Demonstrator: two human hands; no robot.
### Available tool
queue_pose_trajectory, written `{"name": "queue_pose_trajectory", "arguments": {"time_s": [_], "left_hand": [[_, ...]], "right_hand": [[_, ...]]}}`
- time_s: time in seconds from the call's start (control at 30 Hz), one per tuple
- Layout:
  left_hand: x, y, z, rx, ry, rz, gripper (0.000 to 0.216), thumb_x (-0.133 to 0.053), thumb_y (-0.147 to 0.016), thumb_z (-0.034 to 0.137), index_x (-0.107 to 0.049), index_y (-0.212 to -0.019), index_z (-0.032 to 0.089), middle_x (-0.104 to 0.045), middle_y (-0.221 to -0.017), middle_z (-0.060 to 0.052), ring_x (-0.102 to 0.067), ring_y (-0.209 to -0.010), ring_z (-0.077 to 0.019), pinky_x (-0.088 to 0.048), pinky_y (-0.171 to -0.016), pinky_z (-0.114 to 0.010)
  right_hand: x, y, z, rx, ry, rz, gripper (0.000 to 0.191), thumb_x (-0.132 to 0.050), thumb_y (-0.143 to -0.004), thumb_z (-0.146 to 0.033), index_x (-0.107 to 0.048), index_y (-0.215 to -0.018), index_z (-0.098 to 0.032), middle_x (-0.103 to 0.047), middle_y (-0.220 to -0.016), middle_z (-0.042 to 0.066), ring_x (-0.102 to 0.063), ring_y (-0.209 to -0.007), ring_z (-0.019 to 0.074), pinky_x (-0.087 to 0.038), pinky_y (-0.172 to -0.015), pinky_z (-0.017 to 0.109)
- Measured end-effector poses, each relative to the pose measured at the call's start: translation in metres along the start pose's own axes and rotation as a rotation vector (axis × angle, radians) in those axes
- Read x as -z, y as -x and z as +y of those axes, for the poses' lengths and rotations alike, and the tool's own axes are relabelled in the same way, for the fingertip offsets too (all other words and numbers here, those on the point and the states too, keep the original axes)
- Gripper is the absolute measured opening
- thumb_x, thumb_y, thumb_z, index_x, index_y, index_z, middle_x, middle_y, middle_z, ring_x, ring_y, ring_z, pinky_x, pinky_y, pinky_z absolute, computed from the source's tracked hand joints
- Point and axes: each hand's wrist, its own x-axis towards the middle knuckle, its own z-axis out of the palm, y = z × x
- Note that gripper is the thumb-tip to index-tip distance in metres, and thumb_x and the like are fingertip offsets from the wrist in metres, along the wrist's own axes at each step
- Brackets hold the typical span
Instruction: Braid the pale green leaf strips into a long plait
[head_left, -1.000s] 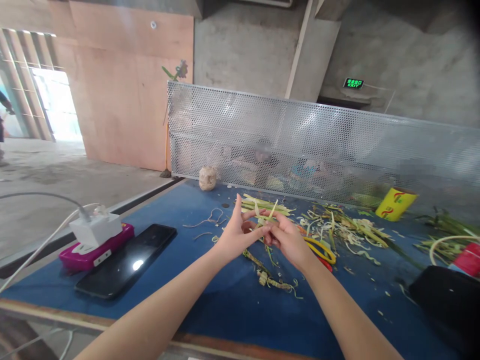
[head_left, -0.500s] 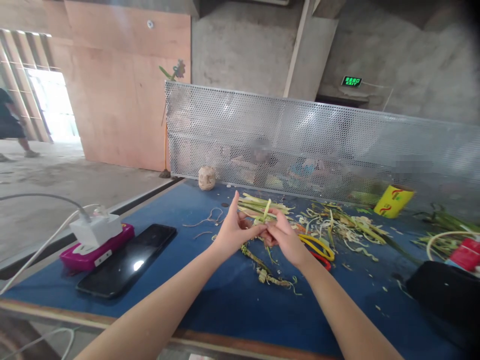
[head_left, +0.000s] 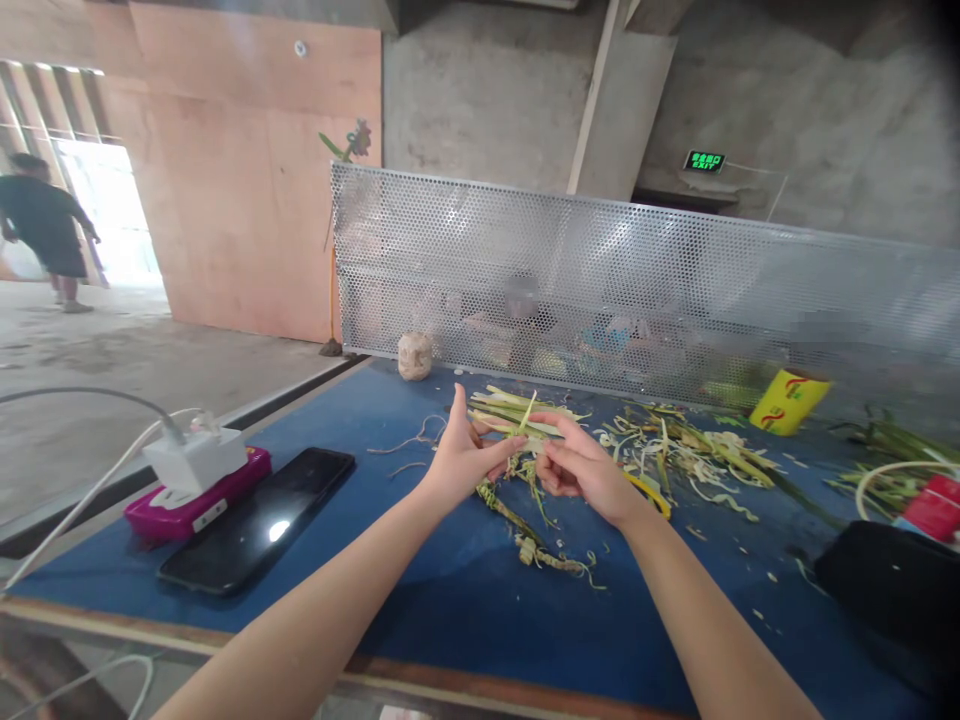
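Above the middle of the blue table, my left hand (head_left: 466, 458) pinches a pale green leaf strip (head_left: 533, 444), its thumb laid along the strip and a finger raised. My right hand (head_left: 581, 462) grips the strip's other end between thumb and fingertips, the remaining fingers curled. A thin green tip stands up between the two hands. Just below lies a knotted, braided piece of plant strips (head_left: 517, 520). Behind the hands rests a bundle of cut green stalks (head_left: 517, 404). Partly hidden by my right wrist is a yellow-handled tool (head_left: 654, 492).
Shredded plant scraps (head_left: 697, 450) spread to the right, near a yellow roll (head_left: 790, 402). A black phone (head_left: 259, 520) and a purple power strip (head_left: 199, 492) lie left. A carved pale block (head_left: 415, 357) stands before the perforated metal screen (head_left: 562, 270). A person (head_left: 45, 225) walks far left.
My hands have moved apart, the right one shifting right, so more of the strip shows stretched between them. The person at far left has come further into view.
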Motion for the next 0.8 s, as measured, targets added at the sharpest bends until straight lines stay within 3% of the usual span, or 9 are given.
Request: {"name": "queue_pose_trajectory", "arguments": {"time_s": [0.1,0.2,0.4,0.53,0.67,0.8], "left_hand": [[0.0008,0.0009,-0.0011,0.056,-0.088,-0.056,0.119,-0.069,-0.063,0.011,0.028,-0.130,0.027,-0.063,-0.083,-0.003,-0.042,-0.033,-0.0004,-0.032,-0.032,-0.015],[-0.0001,0.0032,-0.0003,0.091,-0.157,-0.080,0.119,-0.069,-0.064,0.012,0.029,-0.130,0.028,-0.062,-0.083,-0.003,-0.043,-0.033,-0.0006,-0.033,-0.032,-0.016],[-0.0042,0.0057,0.0053,0.072,-0.118,-0.050,0.121,-0.070,-0.062,0.014,0.031,-0.129,0.027,-0.064,-0.083,-0.004,-0.045,-0.034,-0.0024,-0.036,-0.035,-0.017],[-0.0044,0.0042,0.0044,0.113,-0.095,-0.024,0.116,-0.068,-0.065,0.014,0.025,-0.132,0.025,-0.062,-0.069,0.002,-0.040,-0.033,-0.0020,-0.030,-0.033,-0.016],[-0.0047,0.0045,0.0035,0.152,-0.139,-0.055,0.113,-0.069,-0.064,0.016,0.018,-0.135,0.024,-0.063,-0.074,-0.001,-0.042,-0.038,-0.0015,-0.033,-0.037,-0.015],[-0.0039,0.0056,0.0032,0.107,-0.213,-0.085,0.113,-0.070,-0.063,0.018,0.017,-0.135,0.024,-0.063,-0.075,-0.002,-0.044,-0.039,-0.0024,-0.035,-0.038,-0.016]], "right_hand": [[0.0052,-0.0014,0.0023,0.040,0.134,0.077,0.030,-0.051,-0.079,-0.037,-0.052,-0.104,-0.021,-0.059,-0.073,0.002,-0.052,-0.063,0.0132,-0.039,-0.058,0.027],[0.0081,-0.0032,0.0032,0.146,0.290,0.277,0.022,-0.056,-0.075,-0.038,-0.061,-0.087,-0.020,-0.060,-0.089,0.004,-0.052,-0.079,0.0158,-0.039,-0.072,0.029],[0.0055,-0.0046,0.0028,0.179,0.280,0.390,0.022,-0.060,-0.070,-0.039,-0.059,-0.070,-0.017,-0.057,-0.064,0.001,-0.049,-0.061,0.0139,-0.039,-0.061,0.028],[0.0029,-0.0027,-0.0011,0.200,0.222,0.422,0.020,-0.061,-0.069,-0.037,-0.057,-0.067,-0.018,-0.053,-0.059,-0.002,-0.045,-0.054,0.0108,-0.037,-0.056,0.025],[0.0039,-0.0010,-0.0048,0.236,0.159,0.500,0.017,-0.063,-0.069,-0.033,-0.055,-0.065,-0.018,-0.051,-0.057,-0.003,-0.043,-0.052,0.0092,-0.035,-0.055,0.025],[0.0079,-0.0022,-0.0030,0.221,0.120,0.485,0.020,-0.062,-0.070,-0.035,-0.053,-0.065,-0.018,-0.048,-0.053,-0.004,-0.042,-0.051,0.0091,-0.035,-0.054,0.024]]}}
